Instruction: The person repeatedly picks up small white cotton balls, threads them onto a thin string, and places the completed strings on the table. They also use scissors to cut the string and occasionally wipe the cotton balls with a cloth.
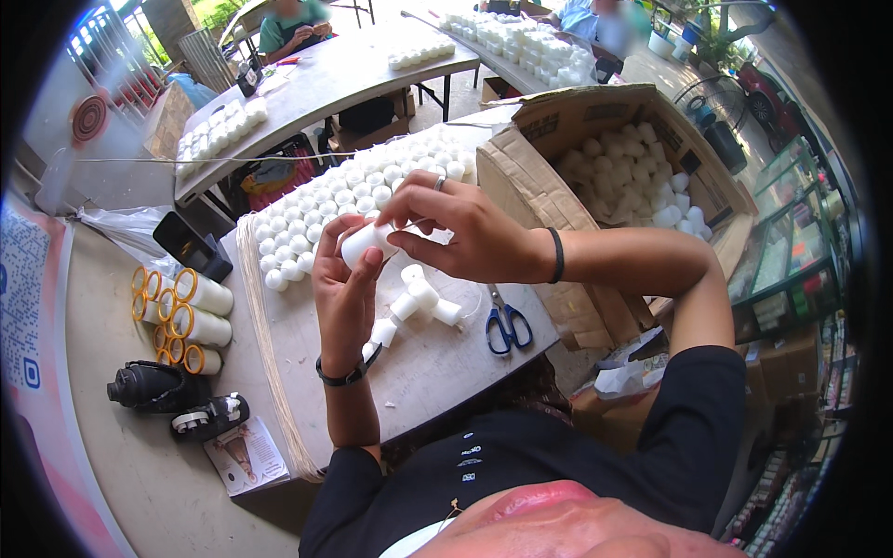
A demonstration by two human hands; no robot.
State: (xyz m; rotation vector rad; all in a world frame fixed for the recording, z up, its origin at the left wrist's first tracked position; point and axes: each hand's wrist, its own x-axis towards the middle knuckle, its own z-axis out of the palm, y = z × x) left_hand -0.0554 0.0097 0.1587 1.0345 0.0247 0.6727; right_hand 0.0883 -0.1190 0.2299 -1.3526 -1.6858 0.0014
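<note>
1. Head view: the white cylinder [361,247] is up in the fingers, over the table [423,391], between both hands.
2. Left hand [339,279] is clamped on it: thumb on the near side, fingers wrapped round the far left. This hand carries the piece.
3. Key relation: the cylinder's long axis runs roughly left to right, right end slightly farther from the body. That right end faces the right hand [465,228].
4. Right thumb and index are close together at that end, just beside or touching it. Can't tell whether they pinch the cylinder or something thin; too small to read.
5. Both hands are at the piece: left around the body, right at the end.
6. Below: loose white pieces [423,296] on the table, under and between the wrists. Scissors [508,327] to their right, handles toward the person, near the table's front edge.
7. Beyond: packed rows of white pieces [349,195] limit low movement away from the body.
8. Right: cardboard box [532,172], its side right by the forearm, tight for the elbow. Left: cord bundle [267,358] along the table edge.
9. Most open room: upward, and toward the body above the front strip.
</note>
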